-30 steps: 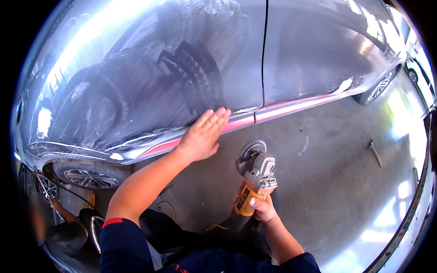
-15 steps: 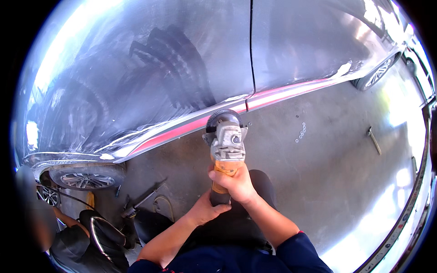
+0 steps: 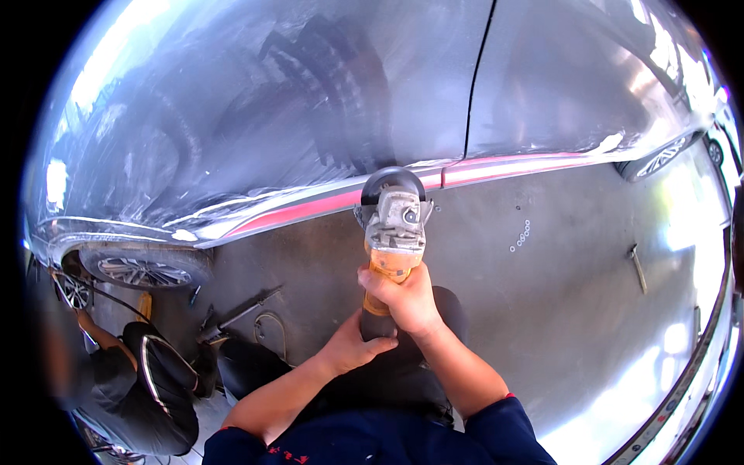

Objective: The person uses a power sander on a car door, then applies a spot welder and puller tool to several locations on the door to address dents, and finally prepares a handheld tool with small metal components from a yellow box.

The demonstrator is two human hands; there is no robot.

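An angle grinder (image 3: pixel 397 225) with a grey metal head and a yellow-and-black body points away from me. My right hand (image 3: pixel 411 301) wraps round its yellow part, thumb across the top. Lower down, my left hand (image 3: pixel 355 347) grips the black rear end. The dark round disc (image 3: pixel 392 180) at its head overlaps the car's lower sill (image 3: pixel 302 207), a strip with bare metal and red along it. Whether disc and sill touch, I cannot tell. Above the sill, the grey car side (image 3: pixel 256 132) carries dusty, whitish scuffs and dark smears.
At lower left a person in dark clothes (image 3: pixel 132 395) crouches beside the car's wheel (image 3: pixel 143 270). A jack-like metal tool (image 3: pixel 236 314) and a hose (image 3: pixel 267 319) lie between us. Several washers (image 3: pixel 521 235) and a hammer (image 3: pixel 638 271) are on the floor (image 3: pixel 558 325) to the right.
The view has shifted, so the car's door seam sits further right. Both hands still hold the grinder, whose disc now appears slightly higher and more face-on.
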